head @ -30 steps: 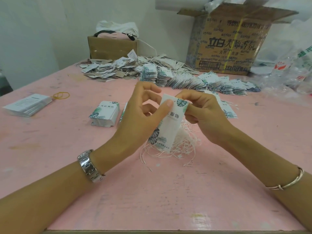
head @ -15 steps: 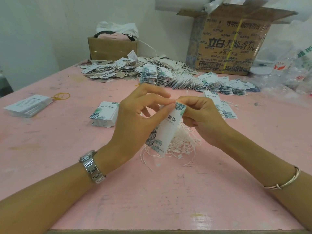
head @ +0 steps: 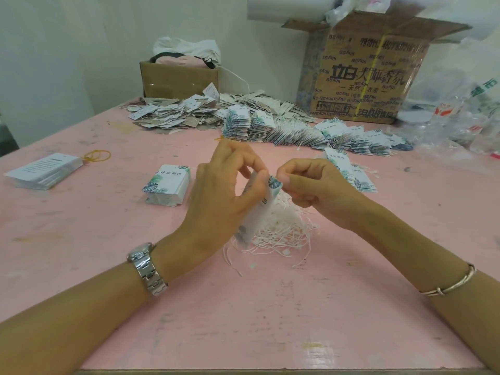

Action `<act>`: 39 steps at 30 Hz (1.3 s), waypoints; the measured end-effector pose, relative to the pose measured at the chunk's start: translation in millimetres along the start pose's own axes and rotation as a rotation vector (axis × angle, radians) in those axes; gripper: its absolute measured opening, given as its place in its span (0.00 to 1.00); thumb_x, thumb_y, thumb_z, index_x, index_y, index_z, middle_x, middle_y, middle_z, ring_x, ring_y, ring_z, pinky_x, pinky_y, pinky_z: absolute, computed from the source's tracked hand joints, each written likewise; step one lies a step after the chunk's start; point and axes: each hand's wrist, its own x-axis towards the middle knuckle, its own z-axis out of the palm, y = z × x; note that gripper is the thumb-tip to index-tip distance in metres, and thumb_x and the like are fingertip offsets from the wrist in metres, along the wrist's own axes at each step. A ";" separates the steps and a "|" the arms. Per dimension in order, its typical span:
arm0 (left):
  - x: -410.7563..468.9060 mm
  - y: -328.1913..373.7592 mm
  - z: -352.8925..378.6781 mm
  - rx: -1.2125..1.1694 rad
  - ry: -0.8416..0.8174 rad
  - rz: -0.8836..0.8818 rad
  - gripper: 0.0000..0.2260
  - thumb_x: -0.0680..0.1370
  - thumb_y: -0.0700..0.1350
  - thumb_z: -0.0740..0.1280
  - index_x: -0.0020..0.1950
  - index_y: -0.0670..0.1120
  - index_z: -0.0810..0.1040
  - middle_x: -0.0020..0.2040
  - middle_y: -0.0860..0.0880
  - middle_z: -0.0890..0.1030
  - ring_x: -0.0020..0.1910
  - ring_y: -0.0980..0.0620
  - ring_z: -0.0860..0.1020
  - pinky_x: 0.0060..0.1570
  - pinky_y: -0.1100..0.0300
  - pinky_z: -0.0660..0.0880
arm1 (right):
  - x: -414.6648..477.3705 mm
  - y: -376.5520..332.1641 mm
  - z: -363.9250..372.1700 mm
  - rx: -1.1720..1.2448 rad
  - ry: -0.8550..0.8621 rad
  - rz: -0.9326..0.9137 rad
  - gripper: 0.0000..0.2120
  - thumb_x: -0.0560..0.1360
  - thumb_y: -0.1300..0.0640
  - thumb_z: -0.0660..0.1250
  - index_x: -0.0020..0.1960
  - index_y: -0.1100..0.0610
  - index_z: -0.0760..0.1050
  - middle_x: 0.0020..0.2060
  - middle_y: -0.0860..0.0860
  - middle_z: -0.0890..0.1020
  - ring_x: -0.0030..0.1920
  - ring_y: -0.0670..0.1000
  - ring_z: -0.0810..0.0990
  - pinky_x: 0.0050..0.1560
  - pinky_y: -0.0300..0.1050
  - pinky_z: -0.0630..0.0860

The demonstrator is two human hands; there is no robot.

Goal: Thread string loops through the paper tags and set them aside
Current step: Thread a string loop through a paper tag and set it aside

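Two-handed hold on one white paper tag with green leaf print (head: pixel 261 215), raised just above a loose heap of white string loops (head: pixel 281 234) on the pink table top (head: pixel 243 320). Grips the tag in the left hand (head: pixel 216 201), fingers curled round it and thumb pressed on its face. Pinches the top corner with the right hand (head: pixel 316 190), thumb and forefinger closed together on the paper; perhaps a string end there too, but too small to tell. Looks like the threading step, not yet finished. Could go wrong in several ways: can miss the small hole if the string end bends or frays; can crease the thin paper under the thumb pressure; can drag extra loops up from the tangled heap and pull a knot. Better to keep the tag steady and draw slowly. As for containers: at the back right, large open printed cardboard box (head: pixel 373 77), with crumpled plastic bags (head: pixel 349 9) above its rim, other contents hidden; at the back left, small brown cardboard box (head: pixel 178 79), filled with something pink under a black strap, white bag on top. In front of both, long fanned row of leaf-print tags with strings (head: pixel 297 131), presumably finished; near the left hand, neat stack of leaf-print tags (head: pixel 167 188), apparently unthreaded.
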 end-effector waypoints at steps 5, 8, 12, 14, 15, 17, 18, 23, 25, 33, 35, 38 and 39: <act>0.0 0.3 -1.6 0.094 0.040 -0.009 0.06 0.73 0.55 0.62 0.43 0.53 0.72 0.45 0.55 0.73 0.47 0.51 0.72 0.53 0.41 0.69 | 0.7 1.8 -25.9 -0.023 -0.065 0.081 0.09 0.73 0.63 0.67 0.42 0.53 0.85 0.25 0.45 0.70 0.28 0.46 0.62 0.30 0.36 0.61; -0.9 0.4 -2.1 0.001 0.029 -0.068 0.05 0.72 0.54 0.63 0.42 0.55 0.71 0.44 0.56 0.76 0.46 0.51 0.73 0.53 0.43 0.70 | 1.0 5.8 -38.3 -0.026 -0.049 0.114 0.09 0.73 0.62 0.67 0.41 0.54 0.85 0.25 0.45 0.70 0.27 0.45 0.63 0.30 0.37 0.61; -1.1 -4.1 -3.0 -0.152 0.050 -0.144 0.04 0.75 0.43 0.68 0.42 0.50 0.75 0.43 0.56 0.81 0.44 0.57 0.76 0.46 0.69 0.69 | 1.7 10.1 -50.2 0.006 0.033 0.136 0.03 0.69 0.58 0.72 0.40 0.56 0.85 0.27 0.47 0.73 0.27 0.45 0.64 0.30 0.36 0.61; -0.2 -4.8 -3.9 -0.187 0.068 -0.145 0.07 0.76 0.38 0.68 0.42 0.49 0.76 0.43 0.55 0.83 0.41 0.61 0.76 0.44 0.75 0.67 | 2.2 12.4 -55.1 0.018 0.086 0.134 0.03 0.68 0.58 0.72 0.39 0.56 0.85 0.27 0.48 0.73 0.27 0.45 0.64 0.30 0.36 0.61; 0.3 -5.3 -4.2 -0.202 0.073 -0.146 0.07 0.77 0.37 0.67 0.42 0.49 0.76 0.43 0.55 0.84 0.40 0.63 0.76 0.43 0.76 0.67 | 2.5 13.3 -56.9 0.021 0.117 0.131 0.04 0.70 0.60 0.71 0.39 0.56 0.85 0.27 0.48 0.73 0.26 0.45 0.65 0.30 0.36 0.61; 1.2 -6.4 -4.1 -0.216 0.085 -0.144 0.07 0.77 0.38 0.67 0.42 0.49 0.76 0.43 0.55 0.85 0.38 0.64 0.76 0.40 0.76 0.67 | 2.7 14.8 -60.6 0.029 0.168 0.127 0.07 0.70 0.61 0.68 0.37 0.56 0.85 0.27 0.48 0.73 0.26 0.45 0.65 0.30 0.36 0.61; 1.4 -7.0 -4.0 -0.220 0.087 -0.141 0.08 0.77 0.38 0.67 0.42 0.50 0.76 0.42 0.55 0.85 0.37 0.64 0.75 0.39 0.76 0.67 | 2.7 15.1 -61.9 0.037 0.185 0.126 0.07 0.70 0.61 0.68 0.37 0.56 0.85 0.27 0.49 0.73 0.26 0.45 0.66 0.30 0.36 0.62; 2.8 -7.9 -4.0 -0.234 0.121 -0.129 0.09 0.78 0.37 0.66 0.41 0.51 0.75 0.41 0.55 0.84 0.37 0.65 0.76 0.38 0.76 0.68 | 4.0 17.4 -66.6 0.068 0.274 0.134 0.06 0.69 0.60 0.69 0.39 0.57 0.86 0.30 0.50 0.76 0.27 0.44 0.70 0.30 0.34 0.67; 3.4 -8.6 -3.9 -0.251 0.143 -0.134 0.09 0.78 0.37 0.66 0.42 0.51 0.75 0.39 0.56 0.84 0.38 0.64 0.77 0.39 0.75 0.68 | 4.4 18.3 -68.9 0.073 0.302 0.153 0.06 0.68 0.60 0.70 0.40 0.58 0.86 0.30 0.50 0.77 0.27 0.44 0.71 0.30 0.33 0.69; 6.2 -15.8 -1.8 -0.423 0.128 -0.227 0.03 0.80 0.41 0.67 0.49 0.49 0.79 0.42 0.57 0.84 0.43 0.60 0.81 0.47 0.67 0.76 | 2.1 10.6 -64.6 0.088 0.275 0.131 0.13 0.73 0.58 0.67 0.55 0.63 0.80 0.34 0.49 0.76 0.30 0.43 0.71 0.35 0.32 0.72; 6.6 -16.4 -1.3 -0.461 0.105 -0.241 0.04 0.79 0.40 0.68 0.50 0.48 0.80 0.43 0.56 0.85 0.44 0.60 0.81 0.48 0.68 0.75 | 2.8 3.0 -56.8 0.141 0.225 0.078 0.13 0.74 0.60 0.65 0.55 0.63 0.81 0.36 0.50 0.78 0.33 0.44 0.73 0.39 0.32 0.73; 6.4 -15.6 -0.9 -0.470 0.070 -0.232 0.07 0.78 0.37 0.68 0.51 0.49 0.81 0.44 0.56 0.86 0.45 0.60 0.82 0.49 0.68 0.75 | 3.1 -7.2 -41.7 0.165 0.164 0.011 0.11 0.73 0.62 0.65 0.51 0.59 0.85 0.37 0.51 0.81 0.35 0.45 0.76 0.39 0.34 0.74; 6.1 -14.6 -0.6 -0.473 0.060 -0.226 0.07 0.78 0.37 0.69 0.51 0.49 0.81 0.44 0.56 0.86 0.45 0.60 0.82 0.49 0.68 0.75 | 2.6 -10.1 -36.6 0.146 0.145 -0.007 0.11 0.73 0.62 0.66 0.50 0.58 0.85 0.37 0.51 0.81 0.35 0.44 0.77 0.39 0.34 0.75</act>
